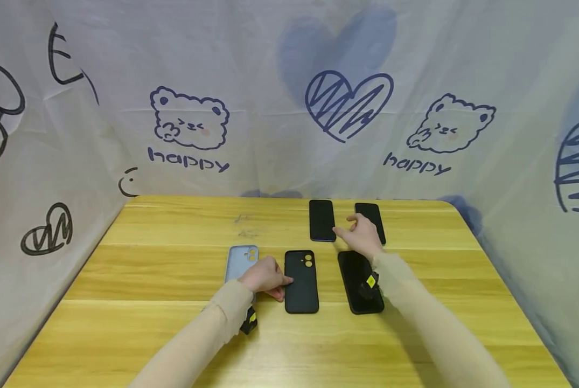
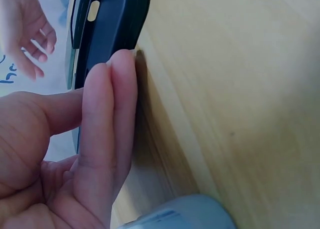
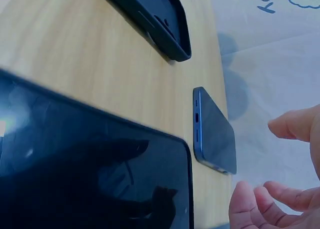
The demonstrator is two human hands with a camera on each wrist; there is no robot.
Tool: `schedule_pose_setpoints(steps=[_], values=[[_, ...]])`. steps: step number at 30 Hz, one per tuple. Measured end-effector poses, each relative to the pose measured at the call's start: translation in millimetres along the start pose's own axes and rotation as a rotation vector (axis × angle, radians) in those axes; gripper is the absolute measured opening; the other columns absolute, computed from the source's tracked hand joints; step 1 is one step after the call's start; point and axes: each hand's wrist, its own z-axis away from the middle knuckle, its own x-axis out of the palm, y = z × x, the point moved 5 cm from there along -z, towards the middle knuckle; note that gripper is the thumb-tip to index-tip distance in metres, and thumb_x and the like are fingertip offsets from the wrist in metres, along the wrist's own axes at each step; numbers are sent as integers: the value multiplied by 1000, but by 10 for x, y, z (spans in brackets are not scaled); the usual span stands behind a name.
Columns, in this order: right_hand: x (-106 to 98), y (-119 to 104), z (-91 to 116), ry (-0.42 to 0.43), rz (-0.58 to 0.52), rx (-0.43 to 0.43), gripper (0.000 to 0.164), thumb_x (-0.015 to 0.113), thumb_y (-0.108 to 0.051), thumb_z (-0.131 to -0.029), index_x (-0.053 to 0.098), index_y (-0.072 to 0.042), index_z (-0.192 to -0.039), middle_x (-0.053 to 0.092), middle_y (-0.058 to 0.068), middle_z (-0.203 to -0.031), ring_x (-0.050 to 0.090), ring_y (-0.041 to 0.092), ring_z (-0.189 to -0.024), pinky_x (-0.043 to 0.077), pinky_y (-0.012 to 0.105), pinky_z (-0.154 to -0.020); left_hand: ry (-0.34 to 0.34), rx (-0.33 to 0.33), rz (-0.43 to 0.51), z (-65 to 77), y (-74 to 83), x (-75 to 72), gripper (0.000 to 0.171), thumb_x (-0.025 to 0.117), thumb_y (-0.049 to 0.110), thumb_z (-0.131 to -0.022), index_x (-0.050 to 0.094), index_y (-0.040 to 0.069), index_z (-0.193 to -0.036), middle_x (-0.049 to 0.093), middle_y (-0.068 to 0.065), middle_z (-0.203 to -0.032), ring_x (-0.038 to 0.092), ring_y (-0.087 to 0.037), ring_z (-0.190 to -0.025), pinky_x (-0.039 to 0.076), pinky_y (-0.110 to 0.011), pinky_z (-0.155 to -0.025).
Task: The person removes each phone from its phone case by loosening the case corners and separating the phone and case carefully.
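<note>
- My left hand (image 1: 265, 277) pinches the left edge of the black case (image 1: 302, 291), on the bench (image 1: 124, 323) beside the blue case (image 1: 239, 263).
- My right hand (image 1: 364, 236), fingers (image 3: 243, 206) spread, hovers near the far left phone (image 1: 321, 220), far right phone (image 1: 373, 214) and near phone (image 1: 353, 277).

Black case (image 1: 301, 293), light-blue case (image 1: 238, 262), (yellow table (image 1: 124, 318))
</note>
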Motion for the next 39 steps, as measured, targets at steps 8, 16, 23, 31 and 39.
schedule_pose_setpoints(steps=[8,16,23,31,39], values=[[-94,149,99,31,-52,-46,51,68,-28,-96,55,3,-134,56,11,-96,52,23,-80,45,30,-74,12,4,-27,-11,-2,-14,37,67,24,-99,71,4,-68,69,-5,-58,68,-14,-49,61,-28,-62],[-207,307,220,28,-83,-56,44,64,-25,-98,56,3,-132,58,12,-94,55,21,-76,46,27,-68,36,7,-40,5,43,-14,36,67,22,-99,69,3,-69,71,-9,-62,69,-15,-50,61,-26,-63],[-318,477,326,40,-73,-65,37,62,-20,-99,60,4,-127,61,14,-98,57,21,-81,46,26,-67,95,36,-153,3,105,-28,41,66,28,-100,69,6,-66,71,-9,-61,70,-17,-52,60,-28,-65],[-454,629,381,12,-145,-71,38,58,-17,-100,58,6,-130,63,16,-101,69,25,-82,51,21,-63,416,222,-409,19,438,5,27,67,30,-98,60,5,-90,59,-6,-68,49,-15,-52,39,-25,-49],[-538,764,436,-1,-213,-3,38,55,-11,-100,55,10,-132,64,16,-102,68,14,-82,58,19,-72,431,299,-453,-36,849,414,45,65,40,-98,58,5,-126,69,-13,-112,66,-25,-75,57,-34,-64]])
